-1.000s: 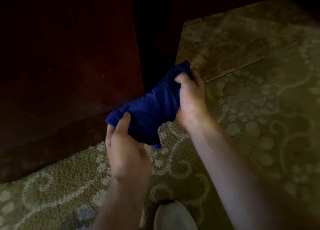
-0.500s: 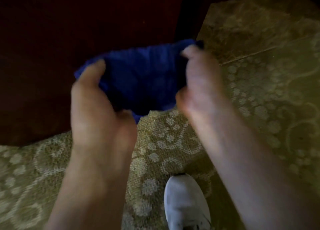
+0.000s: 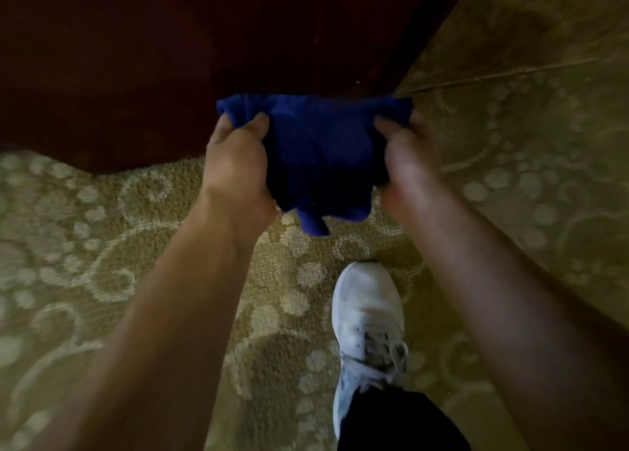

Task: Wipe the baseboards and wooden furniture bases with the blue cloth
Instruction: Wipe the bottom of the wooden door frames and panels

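Head view — both hands, left [image 3: 235,164] and right [image 3: 406,158], grip blue cloth [image 3: 320,151] edges; dark wooden furniture [image 3: 170,59] just beyond.

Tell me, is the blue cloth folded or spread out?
Partly spread: the left hand and right hand hold the cloth stretched between them, bunched below.

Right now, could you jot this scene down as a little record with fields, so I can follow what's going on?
cloth: blue cloth, bunched, held up between both hands, off the floor
left hand: left hand grips the cloth's left edge
right hand: right hand grips its right edge
furniture: dark wooden furniture beyond the cloth; contact cannot be told
floor: patterned carpet
foot: white shoe on the carpet
wiping: not happening at this moment
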Tool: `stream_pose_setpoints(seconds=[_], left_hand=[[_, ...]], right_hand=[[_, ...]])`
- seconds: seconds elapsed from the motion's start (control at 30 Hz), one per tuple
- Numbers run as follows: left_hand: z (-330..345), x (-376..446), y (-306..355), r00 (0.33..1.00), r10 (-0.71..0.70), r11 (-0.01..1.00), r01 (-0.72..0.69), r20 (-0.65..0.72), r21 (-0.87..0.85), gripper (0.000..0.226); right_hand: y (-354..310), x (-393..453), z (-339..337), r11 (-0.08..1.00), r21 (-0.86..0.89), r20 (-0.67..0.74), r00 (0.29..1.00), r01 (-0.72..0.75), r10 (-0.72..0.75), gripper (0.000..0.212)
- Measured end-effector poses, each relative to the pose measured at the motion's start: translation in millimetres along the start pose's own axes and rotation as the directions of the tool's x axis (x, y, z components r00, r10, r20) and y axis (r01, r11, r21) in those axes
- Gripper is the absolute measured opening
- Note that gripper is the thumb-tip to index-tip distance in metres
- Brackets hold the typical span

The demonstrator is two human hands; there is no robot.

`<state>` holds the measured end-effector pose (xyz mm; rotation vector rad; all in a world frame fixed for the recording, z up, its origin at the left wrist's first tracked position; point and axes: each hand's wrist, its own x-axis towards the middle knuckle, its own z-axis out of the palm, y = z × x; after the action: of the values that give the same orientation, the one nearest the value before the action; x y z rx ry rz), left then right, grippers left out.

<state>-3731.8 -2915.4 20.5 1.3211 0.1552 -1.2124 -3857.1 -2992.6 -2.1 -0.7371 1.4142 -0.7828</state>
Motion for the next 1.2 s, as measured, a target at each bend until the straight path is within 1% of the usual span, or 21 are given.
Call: stream_pose_setpoints(seconds=[0.1,0.17,0.23,0.27,0.3,0.33,0.37,0.43,0.53,0.6,0.63,0.7,0.77,0.8,0.87,0.97,1.03,1.13,1.2], left_hand=[[-10,-25,7,0.999,-0.018,0.994,0.022,-0.046,0.103,0.023],[-12,-49,10,0.997,-0.053,0.99,0.059,-0.051,0.127,0.018],[-6,-77,17,0.996,-0.063,0.991,0.069,-0.055,0.116,0.02],[-2,-90,22,0.997,-0.045,0.992,0.051,-0.058,0.114,0.022],[3,-103,28,0.999,-0.018,0.991,0.023,-0.047,0.129,0.021],[7,-118,34,1.0,0.013,0.986,-0.01,-0.017,0.167,0.018],[11,-133,40,0.999,0.04,0.974,-0.044,0.02,0.223,0.016],[20,-168,53,0.995,0.069,0.944,-0.089,0.074,0.318,0.019],[44,-219,66,0.991,0.063,0.918,-0.105,0.12,0.381,0.03],[69,-248,70,0.986,0.053,0.911,-0.112,0.158,0.397,0.038],[84,-260,70,0.983,0.052,0.906,-0.121,0.178,0.405,0.039],[115,-275,64,0.975,0.046,0.902,-0.133,0.216,0.411,0.033],[147,-285,56,0.972,-0.003,0.918,-0.091,0.235,0.386,0.029],[163,-288,48,0.969,-0.022,0.911,-0.083,0.248,0.405,0.031],[195,-293,32,0.969,-0.037,0.843,-0.101,0.245,0.529,0.03],[253,-301,13,0.971,-0.054,0.757,-0.113,0.233,0.644,0.025],[299,-306,3,0.97,-0.074,0.754,-0.099,0.233,0.65,0.022],[373,-309,-10,0.967,-0.093,0.778,-0.077,0.235,0.623,0.022],[418,-310,-18,0.97,-0.099,0.81,-0.052,0.224,0.584,0.025]], right_hand=[[-8,-27,-15,0.991,-0.127,0.039,0.999,0.035,-0.03,0.023],[-22,-48,-24,0.989,-0.149,0.057,0.998,0.02,-0.012,0.023],[-39,-72,-31,0.995,-0.066,0.071,0.995,-0.068,0.073,0.019],[-48,-86,-34,0.992,-0.018,0.086,0.989,-0.122,0.123,0.021],[-57,-101,-37,0.986,0.017,0.101,0.981,-0.167,0.164,0.029],[-65,-115,-41,0.983,0.025,0.106,0.979,-0.18,0.176,0.037],[-76,-132,-47,0.985,0.02,0.095,0.981,-0.17,0.168,0.041],[-104,-162,-64,0.989,0.04,0.069,0.988,-0.14,0.137,0.036],[-147,-200,-99,0.98,0.152,0.055,0.991,-0.129,0.122,0.027],[-171,-215,-124,0.967,0.204,0.046,0.988,-0.155,0.149,0.028],[-179,-220,-136,0.954,0.229,0.049,0.981,-0.196,0.189,0.031],[-189,-222,-162,0.929,0.235,0.09,0.958,-0.287,0.273,0.037],[-200,-213,-192,0.928,0.194,0.067,0.948,-0.318,0.311,0.031],[-206,-207,-207,0.933,0.18,0.05,0.95,-0.311,0.307,0.026],[-219,-199,-241,0.941,0.185,-0.011,0.957,-0.284,0.291,0.026],[-258,-184,-292,0.934,0.277,-0.072,0.964,-0.227,0.256,0.028],[-285,-177,-325,0.922,0.328,-0.096,0.964,-0.203,0.247,0.031],[-324,-157,-374,0.901,0.386,-0.135,0.954,-0.199,0.268,0.035],[-349,-142,-401,0.909,0.377,-0.158,0.955,-0.179,0.253,0.029]])
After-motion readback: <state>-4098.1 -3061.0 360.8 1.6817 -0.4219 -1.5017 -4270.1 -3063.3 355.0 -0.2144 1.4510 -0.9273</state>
